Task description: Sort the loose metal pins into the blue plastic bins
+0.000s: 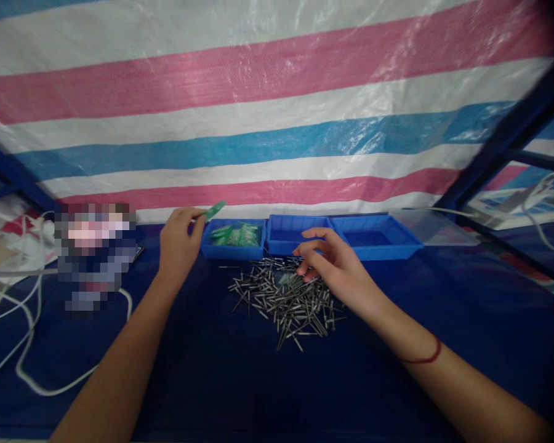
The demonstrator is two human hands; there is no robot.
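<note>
My left hand (181, 241) is raised by the left end of the blue bins. Its thumb and fingers are pinched on a small, flat green plastic strip (215, 210). Similar green pieces, some of them see-through, lie in the left blue bin (233, 252) just beside it. My right hand (329, 261) hovers over the back right of a loose pile of thin metal pins (281, 304), fingers curved and apart. Nothing shows in its grasp, though its fingertips partly overlap the pile. Some pins have a thicker section at one end.
The middle blue bin (286, 246) and the right blue bin (378, 251) stand in the same row on the dark blue table (221, 394). White cables (32, 344) loop across the left side, near a pixelated patch. Behind hangs a striped plastic sheet (258, 135).
</note>
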